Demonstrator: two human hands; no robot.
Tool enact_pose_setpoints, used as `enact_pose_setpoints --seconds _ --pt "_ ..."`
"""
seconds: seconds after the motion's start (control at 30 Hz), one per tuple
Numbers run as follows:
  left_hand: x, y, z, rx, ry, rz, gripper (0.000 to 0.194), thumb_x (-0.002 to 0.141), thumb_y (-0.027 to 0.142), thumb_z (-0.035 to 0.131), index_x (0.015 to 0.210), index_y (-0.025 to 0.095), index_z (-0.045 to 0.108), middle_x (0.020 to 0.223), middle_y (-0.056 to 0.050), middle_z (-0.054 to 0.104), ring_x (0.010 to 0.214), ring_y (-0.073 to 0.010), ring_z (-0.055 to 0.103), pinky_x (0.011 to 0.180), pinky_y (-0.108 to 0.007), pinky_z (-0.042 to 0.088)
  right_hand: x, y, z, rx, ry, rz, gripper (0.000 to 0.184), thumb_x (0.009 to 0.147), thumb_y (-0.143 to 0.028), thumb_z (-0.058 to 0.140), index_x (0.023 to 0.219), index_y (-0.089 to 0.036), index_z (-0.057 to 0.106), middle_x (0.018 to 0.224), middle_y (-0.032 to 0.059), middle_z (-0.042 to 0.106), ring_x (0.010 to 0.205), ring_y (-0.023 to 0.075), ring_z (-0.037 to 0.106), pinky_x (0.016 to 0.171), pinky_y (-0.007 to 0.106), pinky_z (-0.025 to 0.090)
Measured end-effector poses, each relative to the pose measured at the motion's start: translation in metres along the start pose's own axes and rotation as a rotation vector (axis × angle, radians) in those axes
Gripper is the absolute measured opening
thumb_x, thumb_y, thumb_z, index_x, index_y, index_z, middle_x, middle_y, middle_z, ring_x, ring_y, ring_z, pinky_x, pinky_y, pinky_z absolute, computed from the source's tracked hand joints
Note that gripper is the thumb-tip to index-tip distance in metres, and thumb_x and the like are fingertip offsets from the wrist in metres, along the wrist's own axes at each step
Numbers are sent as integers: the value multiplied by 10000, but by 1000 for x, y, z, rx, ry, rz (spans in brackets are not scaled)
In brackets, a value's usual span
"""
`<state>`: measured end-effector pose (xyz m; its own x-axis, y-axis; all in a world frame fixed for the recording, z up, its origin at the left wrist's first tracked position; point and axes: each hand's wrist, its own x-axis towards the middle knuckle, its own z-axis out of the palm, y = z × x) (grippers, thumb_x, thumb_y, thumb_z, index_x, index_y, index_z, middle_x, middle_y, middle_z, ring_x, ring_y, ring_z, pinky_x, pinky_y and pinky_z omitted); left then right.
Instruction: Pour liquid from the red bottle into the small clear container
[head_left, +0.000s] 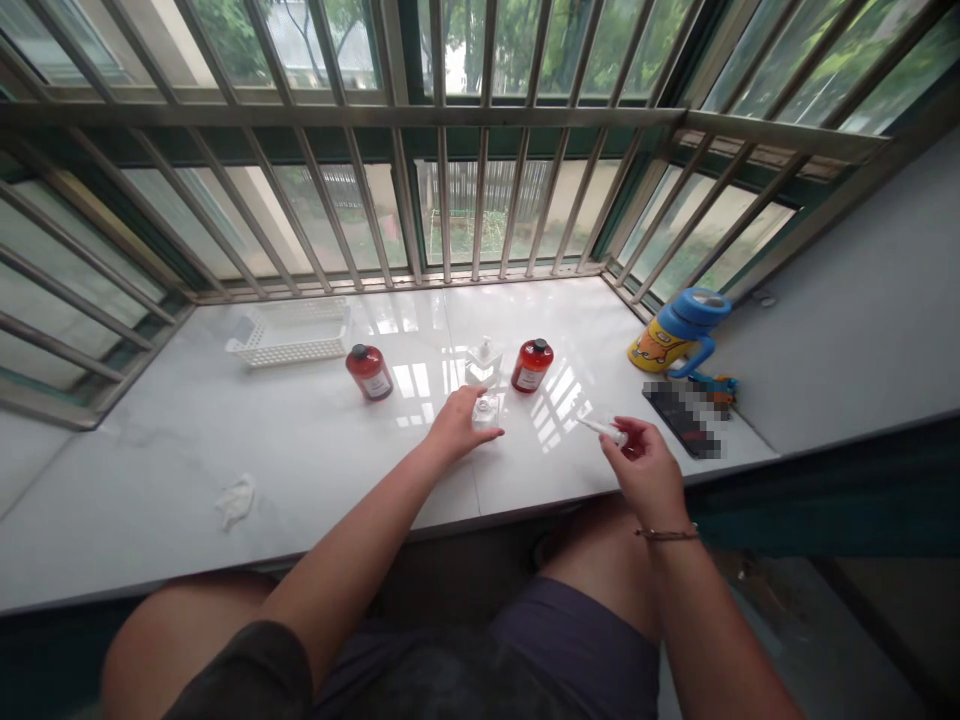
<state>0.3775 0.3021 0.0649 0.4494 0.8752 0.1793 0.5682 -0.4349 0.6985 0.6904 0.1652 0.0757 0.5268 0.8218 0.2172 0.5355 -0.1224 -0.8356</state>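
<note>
White basket [291,335], crumpled tissue [235,500] and blue-lidded yellow mug [679,335] sit on the marble sill [150,450]

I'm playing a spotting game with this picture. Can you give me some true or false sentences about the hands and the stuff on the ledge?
1. The left hand rests on a small clear jar. True.
2. The right hand holds a blue cup. False: it holds a thin white stick; the blue cup stands apart, far right on the ledge.
3. Two red bottles stand on the ledge. True: one on the left, one on the right.
4. The white basket sits on the person's lap. False: it sits on the ledge near the window bars.
5. A crumpled white tissue lies inside the basket. False: it lies on the ledge, near the front left.
</note>
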Motion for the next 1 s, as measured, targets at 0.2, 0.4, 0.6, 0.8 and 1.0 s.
enact_pose_setpoints --seconds 0.2,0.4,0.6,0.8,1.0 --pt "-54 4 -1 28 123 -17 703 731 342 966 1318 240 593 1295 -100 664 1244 -334 639 1113 -528 538 -32 -70 44 371 -193 -59 464 849 -479 833 1200 -255 628 1176 89 753 952 224 727 849 382 622" --pt "-102 2 4 50 264 -38 724 727 392 961 1330 252 587 1296 -105 685 1238 -342 646 1103 -545 535 -69 -128 75 266 -347 -271 368 919 -392 756 1246 -281 627 1219 70 736 892 201 700 856 400 627" --pt "-123 6 5 75 254 -105 702 718 323 881 1352 257 588 1333 -113 694 1297 -357 644 1236 -609 401 -83 -152 93 0 -405 -459 299 908 -305 678 1204 -284 639 987 45 706 801 222 660 794 419 616" --pt "-126 0 13 84 255 -104 737 722 335 869 1384 264 553 1387 -113 673 1349 -356 617 1305 -644 268 -87 -153 111 -51 -477 -520 280 912 -259 632 1190 -270 649 1051 72 729 844 248 668 809 438 616" --pt "-126 -2 16 88 256 -103 722 763 368 854 1400 264 531 1405 -121 660 1378 -358 595 1315 -659 224 -95 -135 126 -72 -502 -457 335 929 -321 679 1256 -270 628 1140 73 750 876 263 661 862 482 596"
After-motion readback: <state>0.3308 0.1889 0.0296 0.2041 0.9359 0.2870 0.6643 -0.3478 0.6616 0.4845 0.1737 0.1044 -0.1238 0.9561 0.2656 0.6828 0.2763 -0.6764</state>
